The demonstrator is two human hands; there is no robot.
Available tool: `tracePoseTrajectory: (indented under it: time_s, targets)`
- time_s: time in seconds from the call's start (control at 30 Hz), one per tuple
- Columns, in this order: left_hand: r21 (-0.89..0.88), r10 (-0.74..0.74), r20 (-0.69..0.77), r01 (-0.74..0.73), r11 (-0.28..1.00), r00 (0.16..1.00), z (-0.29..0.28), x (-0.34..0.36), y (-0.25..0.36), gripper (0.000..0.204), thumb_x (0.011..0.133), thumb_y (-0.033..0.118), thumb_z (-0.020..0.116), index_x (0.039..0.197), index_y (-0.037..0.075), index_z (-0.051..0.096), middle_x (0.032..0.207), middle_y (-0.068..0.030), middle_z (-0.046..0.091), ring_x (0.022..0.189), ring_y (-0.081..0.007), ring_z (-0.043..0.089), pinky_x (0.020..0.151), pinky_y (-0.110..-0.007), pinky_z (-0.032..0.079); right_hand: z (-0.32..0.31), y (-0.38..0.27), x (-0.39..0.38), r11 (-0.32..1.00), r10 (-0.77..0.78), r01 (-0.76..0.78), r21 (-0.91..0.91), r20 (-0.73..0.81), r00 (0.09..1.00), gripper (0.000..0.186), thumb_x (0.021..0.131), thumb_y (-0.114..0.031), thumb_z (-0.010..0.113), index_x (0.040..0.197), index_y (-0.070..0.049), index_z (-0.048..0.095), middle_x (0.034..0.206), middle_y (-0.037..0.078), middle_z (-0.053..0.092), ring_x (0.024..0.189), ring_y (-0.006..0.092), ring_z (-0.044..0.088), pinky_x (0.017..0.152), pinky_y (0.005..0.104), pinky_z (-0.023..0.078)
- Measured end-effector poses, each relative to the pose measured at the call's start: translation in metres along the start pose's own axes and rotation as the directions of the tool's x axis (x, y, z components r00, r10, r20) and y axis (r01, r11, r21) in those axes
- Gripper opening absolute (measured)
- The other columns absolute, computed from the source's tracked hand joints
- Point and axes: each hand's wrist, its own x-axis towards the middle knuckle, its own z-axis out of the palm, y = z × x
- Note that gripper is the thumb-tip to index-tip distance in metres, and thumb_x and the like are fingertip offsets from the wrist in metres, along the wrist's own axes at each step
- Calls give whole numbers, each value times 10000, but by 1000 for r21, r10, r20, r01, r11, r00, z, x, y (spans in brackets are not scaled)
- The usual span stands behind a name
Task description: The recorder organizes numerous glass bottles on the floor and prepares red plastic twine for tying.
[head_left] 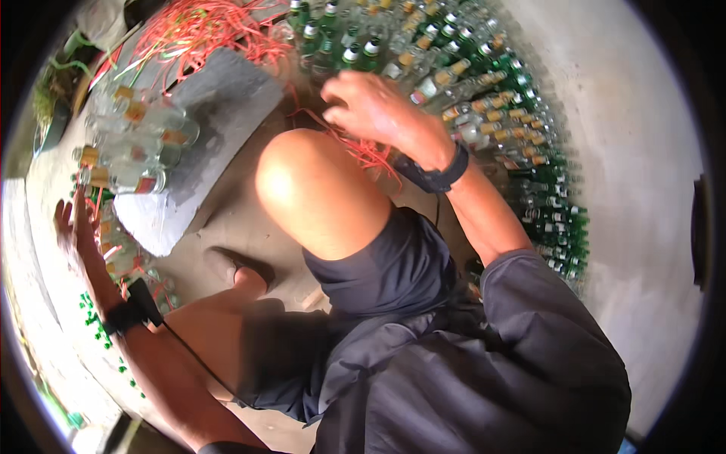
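At the left, my left hand (74,234) is raised with its fingers apart. Its fingertips are close to the clear bottle (125,181) with a gold-coloured neck, and no grip on that bottle shows. Several clear glass bottles (144,135) lie side by side on a grey slab (219,98). Beyond my raised knee, my right hand (370,110) hovers with loosely curled fingers and a gap at the thumb. It is slightly blurred, and nothing shows in it. Red plastic strapping (367,155) lies below that hand, and green bottles (361,53) stand just past it.
Densely packed green and clear bottles (484,98) curve along the far and right side, by a pale wall (628,151). A tangled heap of red strapping (204,38) lies at the far left. Green bits (94,321) are scattered beside my left forearm. Both wrists wear black bands.
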Motion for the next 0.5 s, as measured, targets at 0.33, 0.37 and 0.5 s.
tracePoseTrajectory:
  time_s: [0.33,0.37,0.5]
  targets:
    - [73,110,25,-112,991,994,8,-98,61,513,914,362,712,1287,28,602,911,-53,656,743,-87,569,615,-224,449,16,134,-240,812,581,-546,-203,362,729,211,791,-175,719,947,-35,692,896,199,680,935,400,653,784,469,513]
    - [83,142,18,-143,986,990,11,-105,62,500,916,363,709,1280,34,611,880,-48,651,737,-82,563,615,-222,443,13,147,-259,824,563,-539,-172,341,752,211,791,-175,719,947,-35,692,896,199,680,935,400,653,784,469,513]
    - [83,120,41,-123,989,992,14,-122,69,463,915,355,706,1256,50,636,840,-32,639,705,-83,539,613,-229,433,-3,185,-331,675,727,-722,-155,311,613,203,792,-217,694,914,-56,698,954,190,694,970,387,658,824,468,526]
